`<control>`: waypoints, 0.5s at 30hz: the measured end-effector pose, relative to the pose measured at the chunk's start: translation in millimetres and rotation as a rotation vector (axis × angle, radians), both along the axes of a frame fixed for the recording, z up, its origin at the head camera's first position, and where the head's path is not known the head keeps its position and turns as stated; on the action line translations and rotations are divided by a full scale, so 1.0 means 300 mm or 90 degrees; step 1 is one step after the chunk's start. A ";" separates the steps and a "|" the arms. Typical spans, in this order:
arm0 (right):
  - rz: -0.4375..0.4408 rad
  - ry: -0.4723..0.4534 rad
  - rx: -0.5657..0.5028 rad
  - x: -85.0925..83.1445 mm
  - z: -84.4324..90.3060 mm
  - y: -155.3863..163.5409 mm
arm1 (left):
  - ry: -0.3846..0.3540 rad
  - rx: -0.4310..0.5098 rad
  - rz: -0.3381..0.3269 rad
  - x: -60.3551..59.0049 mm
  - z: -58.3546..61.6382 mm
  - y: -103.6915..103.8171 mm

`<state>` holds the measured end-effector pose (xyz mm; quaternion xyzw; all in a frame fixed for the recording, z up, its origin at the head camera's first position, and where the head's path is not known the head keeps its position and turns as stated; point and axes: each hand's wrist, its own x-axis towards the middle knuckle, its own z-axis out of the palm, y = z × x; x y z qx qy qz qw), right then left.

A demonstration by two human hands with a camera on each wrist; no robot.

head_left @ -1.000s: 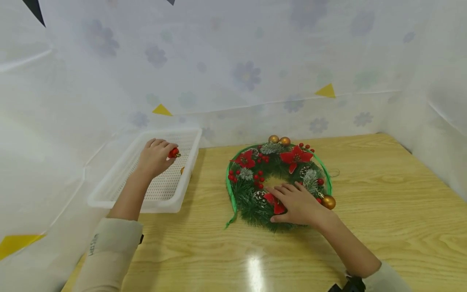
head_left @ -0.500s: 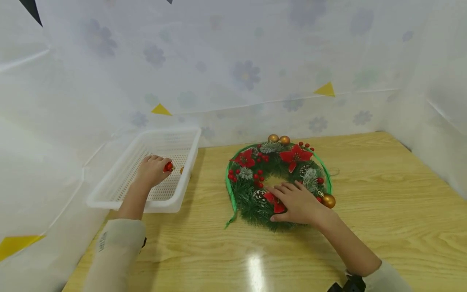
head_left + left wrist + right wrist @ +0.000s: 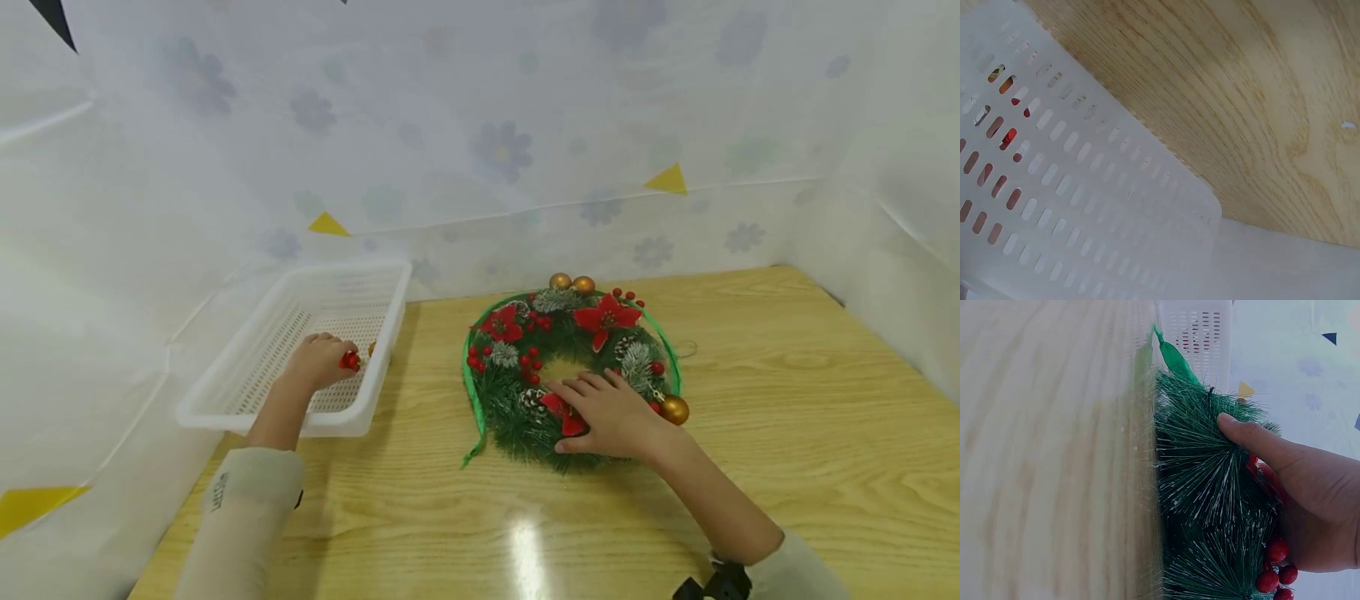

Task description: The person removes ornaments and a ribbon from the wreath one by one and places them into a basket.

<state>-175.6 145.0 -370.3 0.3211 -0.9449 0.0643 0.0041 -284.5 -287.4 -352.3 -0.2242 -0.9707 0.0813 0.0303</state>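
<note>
The scene is lit brightly and evenly from above. A white glare patch is seen on the glossy desk (image 3: 525, 550) near the front edge. Soft shadows are cast under the tray (image 3: 225, 400) and wreath (image 3: 517, 425). Straight lines are bent toward the edges of the head view. In the right wrist view the desk is blurred.

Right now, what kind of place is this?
Probably a staged craft or recording booth: a wooden table walled in by flower-printed sheeting, with a Christmas wreath and a white perforated basket on it.
</note>
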 end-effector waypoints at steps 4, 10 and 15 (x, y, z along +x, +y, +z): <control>-0.001 0.000 0.000 0.001 0.002 -0.001 | -0.017 -0.006 0.003 -0.001 -0.001 0.000; -0.001 -0.001 -0.001 0.003 0.004 -0.002 | -0.035 0.002 0.021 0.002 0.014 0.010; -0.001 -0.001 0.002 0.004 0.006 -0.002 | 0.044 0.005 0.001 0.012 0.061 0.031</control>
